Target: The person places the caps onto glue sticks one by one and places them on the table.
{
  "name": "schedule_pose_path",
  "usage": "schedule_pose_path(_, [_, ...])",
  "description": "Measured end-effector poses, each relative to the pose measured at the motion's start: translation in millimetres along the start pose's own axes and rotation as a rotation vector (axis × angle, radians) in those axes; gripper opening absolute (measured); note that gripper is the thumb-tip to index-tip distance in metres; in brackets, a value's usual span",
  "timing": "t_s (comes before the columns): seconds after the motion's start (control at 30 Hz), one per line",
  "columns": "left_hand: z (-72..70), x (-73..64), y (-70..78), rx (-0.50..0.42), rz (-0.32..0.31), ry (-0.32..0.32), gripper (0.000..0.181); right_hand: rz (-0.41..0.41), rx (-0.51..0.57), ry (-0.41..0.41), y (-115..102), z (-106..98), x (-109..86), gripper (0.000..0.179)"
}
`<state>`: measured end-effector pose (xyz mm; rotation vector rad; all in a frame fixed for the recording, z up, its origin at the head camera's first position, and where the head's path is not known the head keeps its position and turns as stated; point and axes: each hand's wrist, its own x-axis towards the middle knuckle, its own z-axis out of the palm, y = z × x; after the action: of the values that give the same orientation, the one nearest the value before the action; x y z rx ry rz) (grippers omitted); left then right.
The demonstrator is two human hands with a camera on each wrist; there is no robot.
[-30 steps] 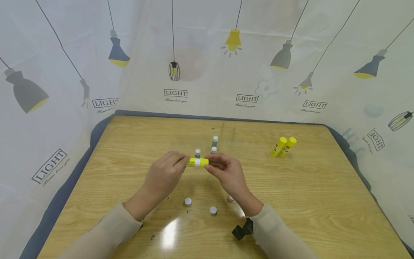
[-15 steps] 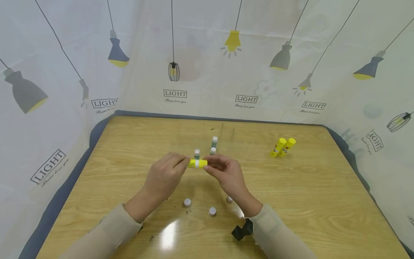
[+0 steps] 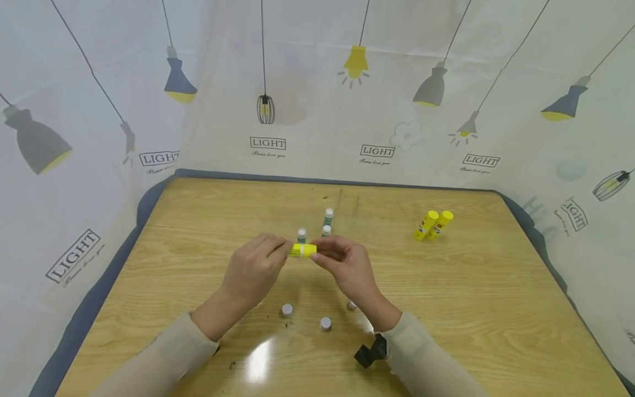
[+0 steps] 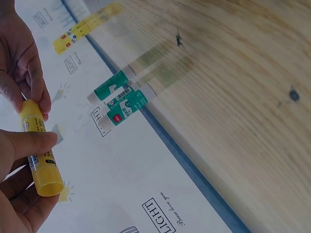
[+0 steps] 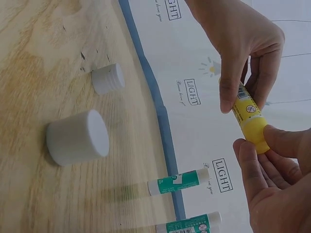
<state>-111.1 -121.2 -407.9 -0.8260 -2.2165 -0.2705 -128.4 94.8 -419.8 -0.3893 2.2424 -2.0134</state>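
Both hands hold a yellow glue stick (image 3: 306, 251) sideways above the table. My left hand (image 3: 250, 267) grips its labelled barrel, thumb on one side and fingers behind, as the left wrist view shows. With thumb and fingertips, my right hand (image 3: 352, 267) pinches the yellow cap end (image 5: 255, 136). A thin pale band separates cap and barrel. Just beyond the hands, three green glue sticks with white tops stand upright: one at left (image 3: 301, 235), one behind (image 3: 329, 216) and one partly hidden by the right hand (image 3: 326, 230).
Two yellow glue sticks (image 3: 434, 226) stand side by side at the right. Three small white caps lie nearer the body: left (image 3: 286, 310), middle (image 3: 325, 323), and one partly behind the right wrist (image 3: 352, 305). A black device (image 3: 371, 352) is at the right cuff. A printed curtain (image 3: 317, 143) encloses the table.
The white band between the glue stick's cap and barrel has narrowed, the cap now sitting closer to the left hand. Both hands keep their hold and hardly move.
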Motion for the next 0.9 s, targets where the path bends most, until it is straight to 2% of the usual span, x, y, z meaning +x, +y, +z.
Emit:
schedule_pose_path(0.4, [2.3, 0.3, 1.6, -0.020, 0.002, 0.027, 0.019, 0.018, 0.000, 0.017, -3.5, 1.5, -1.4, 0.023])
schedule_pose_path(0.7, [3.2, 0.7, 3.1, 0.012, 0.011, 0.030, 0.019, 0.082, 0.034, 0.052, -4.9, 3.2, -2.5, 0.023])
schedule_pose_path(0.9, [2.8, 1.7, 5.3, 0.028, -0.001, 0.034, 0.019, 0.089, 0.015, 0.095, -9.8, 6.0, -4.8, 0.022])
